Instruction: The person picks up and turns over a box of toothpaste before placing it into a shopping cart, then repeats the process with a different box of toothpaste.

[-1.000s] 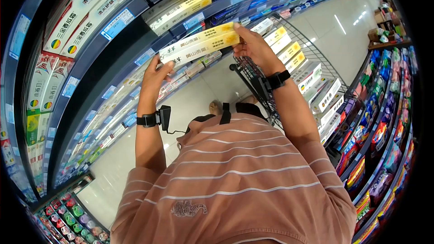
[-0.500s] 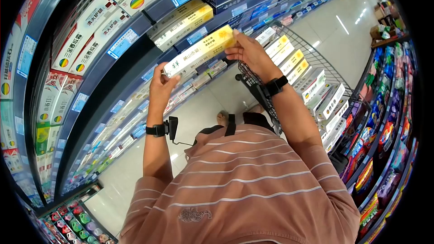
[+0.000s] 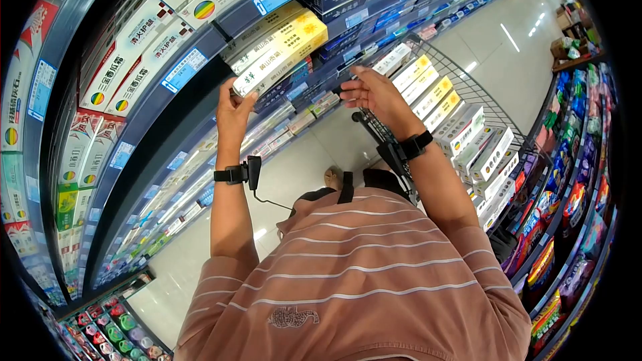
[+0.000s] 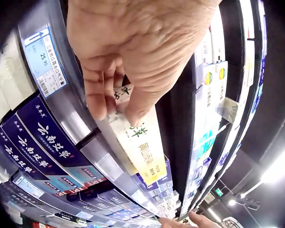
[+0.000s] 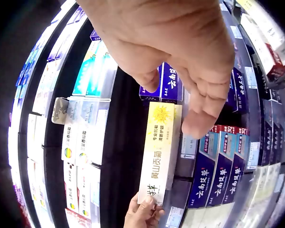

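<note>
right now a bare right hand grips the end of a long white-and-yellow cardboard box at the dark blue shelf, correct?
No, the left hand grips the end of that box at the shelf, as the head view shows; the right hand holds nothing.

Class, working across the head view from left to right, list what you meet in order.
Bright green box, left hand, yellow-and-white toothpaste box in its grip, right hand, white boxes in the shopping cart, bagged goods at far right.
</note>
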A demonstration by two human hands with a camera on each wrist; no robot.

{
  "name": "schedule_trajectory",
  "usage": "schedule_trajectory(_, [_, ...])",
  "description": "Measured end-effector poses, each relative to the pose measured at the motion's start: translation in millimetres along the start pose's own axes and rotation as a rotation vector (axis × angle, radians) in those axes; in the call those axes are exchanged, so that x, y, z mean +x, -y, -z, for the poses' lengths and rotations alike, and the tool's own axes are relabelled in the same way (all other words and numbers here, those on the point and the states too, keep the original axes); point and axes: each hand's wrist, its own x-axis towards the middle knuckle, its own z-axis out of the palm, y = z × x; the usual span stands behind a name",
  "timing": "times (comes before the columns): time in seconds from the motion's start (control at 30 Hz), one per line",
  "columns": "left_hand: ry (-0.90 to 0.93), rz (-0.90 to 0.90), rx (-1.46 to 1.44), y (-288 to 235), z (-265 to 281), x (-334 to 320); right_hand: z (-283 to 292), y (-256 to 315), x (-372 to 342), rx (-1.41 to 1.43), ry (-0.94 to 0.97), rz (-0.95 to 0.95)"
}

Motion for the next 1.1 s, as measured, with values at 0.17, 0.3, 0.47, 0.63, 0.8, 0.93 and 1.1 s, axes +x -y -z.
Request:
schedule_trajectory(0.17, [-0.027, -0.024, -0.024, 7, -2, 9, 14, -7, -9, -0.002, -0.01, -0.037])
schedule_trajectory(0.3, [-0.047, -0.012, 0.017, 8, -4, 13, 20, -13, -10, -0.001, -0.014, -0.047])
schedule_trajectory(0.47, [-0.095, -0.035, 0.072, 19, -5, 24, 9, -8, -9, -0.037, 0.012, -0.037])
schedule_trajectory(0.63, [-0.121, -0.052, 0.055, 20, -7, 32, -14, 2, 5, -0.106, 0.066, 0.021])
schedule_trajectory(0.8, [-0.175, -0.09, 0.242, 21, -5, 40, -25, 2, 12, -0.118, 0.093, -0.003])
schedule_trajectory(0.93, [-0.181, -0.067, 0.313, 26, -1, 51, -28, -5, 9, -0.113, 0.079, -0.04])
schedule_trajectory(1.1, [-0.192, -0.067, 0.469, 24, -2, 59, -15, -12, 7, -0.104, 0.078, -0.052])
